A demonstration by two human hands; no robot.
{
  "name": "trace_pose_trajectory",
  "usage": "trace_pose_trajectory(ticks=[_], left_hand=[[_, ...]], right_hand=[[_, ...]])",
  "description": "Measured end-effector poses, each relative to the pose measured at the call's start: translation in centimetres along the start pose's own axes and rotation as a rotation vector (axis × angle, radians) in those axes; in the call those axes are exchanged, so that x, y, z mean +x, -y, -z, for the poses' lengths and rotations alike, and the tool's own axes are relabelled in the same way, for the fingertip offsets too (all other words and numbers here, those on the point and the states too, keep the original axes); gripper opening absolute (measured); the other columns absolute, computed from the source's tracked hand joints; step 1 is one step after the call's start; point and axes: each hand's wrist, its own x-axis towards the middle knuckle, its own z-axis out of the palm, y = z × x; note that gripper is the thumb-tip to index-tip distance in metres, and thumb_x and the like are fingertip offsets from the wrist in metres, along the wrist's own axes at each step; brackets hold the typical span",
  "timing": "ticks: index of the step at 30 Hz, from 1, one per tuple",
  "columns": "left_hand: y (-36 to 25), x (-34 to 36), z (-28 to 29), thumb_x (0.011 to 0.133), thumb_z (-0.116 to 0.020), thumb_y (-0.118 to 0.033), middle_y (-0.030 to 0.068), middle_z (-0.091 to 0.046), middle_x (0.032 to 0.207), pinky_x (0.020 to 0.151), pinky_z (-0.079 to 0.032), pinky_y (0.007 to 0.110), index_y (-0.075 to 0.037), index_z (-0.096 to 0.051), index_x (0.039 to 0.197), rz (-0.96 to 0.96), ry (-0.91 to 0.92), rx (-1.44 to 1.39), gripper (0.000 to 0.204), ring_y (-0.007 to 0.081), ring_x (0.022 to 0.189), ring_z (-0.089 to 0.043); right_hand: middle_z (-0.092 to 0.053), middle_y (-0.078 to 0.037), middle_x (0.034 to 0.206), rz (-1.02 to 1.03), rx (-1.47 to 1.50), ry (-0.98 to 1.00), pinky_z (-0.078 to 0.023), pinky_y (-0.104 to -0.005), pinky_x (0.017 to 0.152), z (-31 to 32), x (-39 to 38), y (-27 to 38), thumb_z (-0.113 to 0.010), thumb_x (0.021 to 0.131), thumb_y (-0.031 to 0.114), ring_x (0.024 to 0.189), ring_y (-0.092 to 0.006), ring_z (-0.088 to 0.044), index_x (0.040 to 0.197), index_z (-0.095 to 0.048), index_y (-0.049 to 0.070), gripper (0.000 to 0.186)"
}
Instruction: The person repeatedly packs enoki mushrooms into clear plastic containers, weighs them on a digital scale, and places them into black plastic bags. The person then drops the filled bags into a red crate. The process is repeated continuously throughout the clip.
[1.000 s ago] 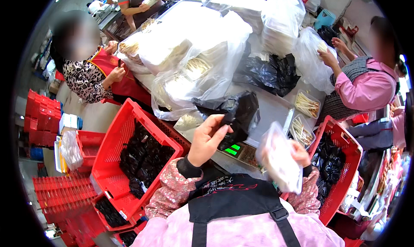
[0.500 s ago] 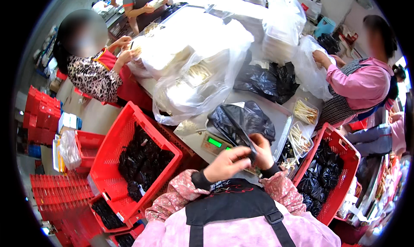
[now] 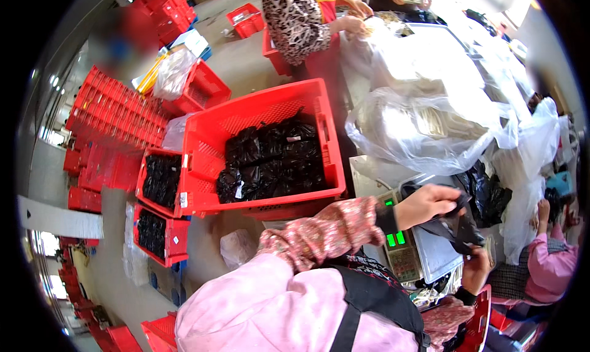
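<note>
Above the scale, my left hand (image 3: 427, 205) is closed on one part of a black plastic bag (image 3: 453, 230). My right hand (image 3: 475, 271) grips the same bag lower down and to the right, so dark plastic stretches between the two. How full the bag is cannot be made out. Under it lies the silver pan (image 3: 435, 258) of a digital scale, whose keypad panel (image 3: 402, 263) and lit green displays show beside my left wrist.
Left of the table stands a large red crate (image 3: 264, 199) holding several black bags (image 3: 279, 158). Smaller red crates (image 3: 175, 241) with black bags sit beyond it. A big clear plastic sack (image 3: 424, 130) covers the far table. Co-workers stand at the far side and right.
My view has swung left, bringing the red crates nearer the middle. My hands, close together at the bag's gathered top before, are now farther apart with black plastic between them.
</note>
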Motion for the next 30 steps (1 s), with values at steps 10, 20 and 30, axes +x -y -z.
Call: trace_pose_trajectory(ticks=[10, 20, 30], left_hand=[[2.2, 0.7, -3.9, 0.078, -0.051, 0.004, 0.0113, -0.061, 0.094, 0.068, -0.052, 0.032, 0.004, -0.057, 0.110, -0.083, 0.004, 0.221, 0.032, 0.0208, 0.075, -0.063], [6.4, 1.8, -4.8, 0.071, -0.057, -0.014, 0.0102, -0.062, 0.078, 0.059, -0.049, 0.040, -0.004, -0.062, 0.083, -0.311, 0.207, 1.112, 0.016, 0.0307, 0.072, -0.063], [13.2, 3.7, -2.5, 0.077, -0.054, -0.007, 0.0079, -0.066, 0.070, 0.043, -0.043, 0.028, 0.001, -0.065, 0.082, 0.041, -0.020, 0.108, 0.015, 0.0149, 0.047, -0.056]], right_hand=[[-0.056, -0.009, 0.100, 0.188, -0.034, 0.244, -0.040, -0.0277, 0.074, -6.8, -0.7, 0.1, -0.045, 0.099, 0.021, 0.076, -0.0152, -0.049, 0.105, -0.051, 0.001, 0.022], [-0.055, -0.007, 0.092, 0.103, -0.087, 0.392, -0.044, -0.0291, 0.061, -1.7, -3.0, -4.4, -0.045, 0.097, 0.017, 0.071, -0.0197, -0.052, 0.123, -0.048, 0.005, 0.029], [-0.056, -0.010, 0.111, -0.169, 0.240, 0.014, -0.040, -0.0311, 0.086, -1.4, -0.3, -2.9, -0.041, 0.099, 0.026, 0.091, -0.0169, -0.055, 0.117, -0.052, 0.000, 0.033]])
